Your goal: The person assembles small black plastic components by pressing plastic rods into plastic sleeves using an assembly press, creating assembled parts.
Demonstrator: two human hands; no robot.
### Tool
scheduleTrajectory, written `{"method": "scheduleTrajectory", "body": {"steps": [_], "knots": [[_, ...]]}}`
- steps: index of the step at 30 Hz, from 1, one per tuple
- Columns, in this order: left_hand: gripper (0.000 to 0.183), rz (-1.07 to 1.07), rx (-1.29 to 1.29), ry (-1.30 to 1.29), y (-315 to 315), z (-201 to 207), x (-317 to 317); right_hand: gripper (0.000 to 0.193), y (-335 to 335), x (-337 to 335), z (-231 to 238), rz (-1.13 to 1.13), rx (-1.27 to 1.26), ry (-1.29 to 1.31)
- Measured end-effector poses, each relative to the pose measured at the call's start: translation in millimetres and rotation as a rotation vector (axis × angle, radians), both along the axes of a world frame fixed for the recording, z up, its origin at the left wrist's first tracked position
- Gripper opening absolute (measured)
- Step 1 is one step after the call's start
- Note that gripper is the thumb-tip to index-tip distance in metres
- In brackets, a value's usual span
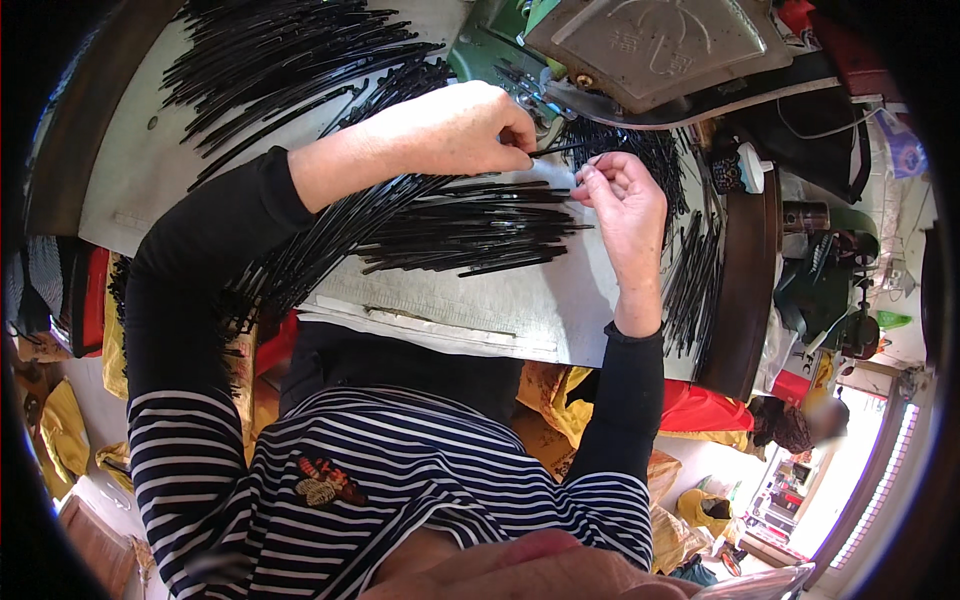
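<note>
My left hand (470, 128) is closed in a pinch over the middle of the worktable, with a thin black strip (558, 150) sticking out to the right from its fingertips. Facing it, my right hand (628, 200) also has thumb and forefinger pinched together; whatever is between them is too small to make out. Just below both hands lies a pile of short black strips (470, 232). A bundle of longer black strips (320, 245) runs slantwise under my left forearm. Another heap of strips (285, 60) spreads at the far left.
The pale worktable (480, 305) has a dark right edge (745, 300). More black strips (693, 280) lie along that side. A grey metal machine part (660, 50) overhangs the far side, near several small tools (530, 85). Yellow cloth or bags (705, 510) sit on the floor at right.
</note>
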State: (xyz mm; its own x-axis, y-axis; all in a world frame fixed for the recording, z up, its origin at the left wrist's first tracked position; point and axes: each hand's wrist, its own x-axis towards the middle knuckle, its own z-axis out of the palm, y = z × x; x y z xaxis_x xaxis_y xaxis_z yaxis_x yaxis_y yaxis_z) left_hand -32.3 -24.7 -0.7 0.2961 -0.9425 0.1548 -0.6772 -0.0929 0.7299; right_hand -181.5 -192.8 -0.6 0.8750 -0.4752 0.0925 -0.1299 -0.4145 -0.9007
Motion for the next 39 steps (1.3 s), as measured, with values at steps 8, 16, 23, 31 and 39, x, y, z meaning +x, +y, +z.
{"method": "scheduleTrajectory", "body": {"steps": [8,16,23,31,39], "knots": [[0.018,0.013,0.087,0.237,13,7,15,0.003,-7,-21,-1,0.004,-0.03,0.092],[0.016,0.049,0.086,0.168,17,2,16,0.013,-12,-30,15,0.164,-0.469,0.499],[0.015,0.105,0.089,0.204,19,1,16,0.013,5,-8,15,0.203,-0.032,0.344],[0.013,0.141,-0.037,0.372,20,0,15,0.019,8,14,-2,0.244,0.239,0.271],[0.014,0.132,-0.1,0.136,20,-6,17,0.018,18,19,-3,0.17,0.448,0.144]]}}
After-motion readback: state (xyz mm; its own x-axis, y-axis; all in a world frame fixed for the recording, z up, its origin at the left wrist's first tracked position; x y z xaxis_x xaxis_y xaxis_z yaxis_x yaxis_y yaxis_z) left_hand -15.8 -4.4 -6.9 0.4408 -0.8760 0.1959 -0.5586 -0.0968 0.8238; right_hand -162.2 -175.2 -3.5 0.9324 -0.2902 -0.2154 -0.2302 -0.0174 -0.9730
